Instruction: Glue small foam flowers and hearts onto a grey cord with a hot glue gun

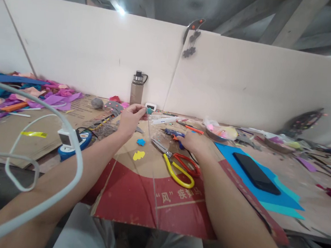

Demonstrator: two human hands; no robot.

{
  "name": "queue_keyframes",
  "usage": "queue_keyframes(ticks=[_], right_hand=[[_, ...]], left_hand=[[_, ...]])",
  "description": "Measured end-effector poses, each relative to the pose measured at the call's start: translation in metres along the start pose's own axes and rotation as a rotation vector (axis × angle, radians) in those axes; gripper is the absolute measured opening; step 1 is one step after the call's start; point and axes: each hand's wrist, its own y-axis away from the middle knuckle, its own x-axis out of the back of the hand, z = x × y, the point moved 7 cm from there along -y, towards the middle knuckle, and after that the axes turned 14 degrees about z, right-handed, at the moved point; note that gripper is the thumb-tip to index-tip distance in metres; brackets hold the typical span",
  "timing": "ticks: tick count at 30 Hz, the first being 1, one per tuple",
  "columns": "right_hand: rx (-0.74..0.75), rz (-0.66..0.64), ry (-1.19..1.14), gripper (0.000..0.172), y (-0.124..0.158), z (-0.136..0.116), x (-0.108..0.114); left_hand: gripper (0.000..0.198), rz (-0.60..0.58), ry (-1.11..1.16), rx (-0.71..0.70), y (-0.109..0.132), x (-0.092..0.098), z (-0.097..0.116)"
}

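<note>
My left hand (131, 120) is raised over the cardboard, thumb and fingers pinched on a small teal paper flower (149, 110). To its right, my right hand (194, 142) closes around the handle of a blue hot glue gun (174, 133), whose nozzle points left. Yellow-and-red-handled scissors (176, 165) lie just below the glue gun on the cardboard (129, 204). A blue paper flower (141, 142) and yellow paper shapes (138, 155) rest between my forearms. A clear ruler (164, 120) lies beyond my hands.
A bottle (137, 88) stands against the white partition (87, 51). At right, a black phone (256, 173) lies on blue paper sheets (229, 152). A white cable (78, 162) loops across the near left, by a blue power strip (75, 147). Crumpled coloured paper (51, 98) covers the far left.
</note>
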Motion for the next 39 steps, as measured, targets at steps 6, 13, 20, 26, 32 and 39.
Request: queue_keyframes(ticks=[6,13,20,26,32,39], right_hand=[[-0.035,0.012,-0.021,0.025,0.012,-0.037,0.004],[-0.192,-0.850,-1.034,0.039,0.124,-0.165,0.009],[0.013,-1.204,-0.630,0.018,0.144,-0.169,0.077],[-0.032,-0.874,-0.560,0.024,0.071,-0.142,0.091],[0.370,0.012,-0.883,0.013,-0.001,-0.229,0.111],[1.066,0.453,-0.697,0.023,-0.021,-0.359,0.094]], left_hand=[[0.013,0.063,0.039,0.004,-0.010,0.007,0.000],[0.006,0.248,0.160,0.041,-0.034,0.034,0.001],[0.008,0.407,0.246,0.058,-0.056,0.065,-0.012],[0.010,0.574,0.282,0.038,-0.065,0.083,-0.007],[0.007,0.505,0.237,-0.003,-0.059,0.071,-0.003],[0.007,0.424,0.217,0.040,-0.057,0.064,-0.019]])
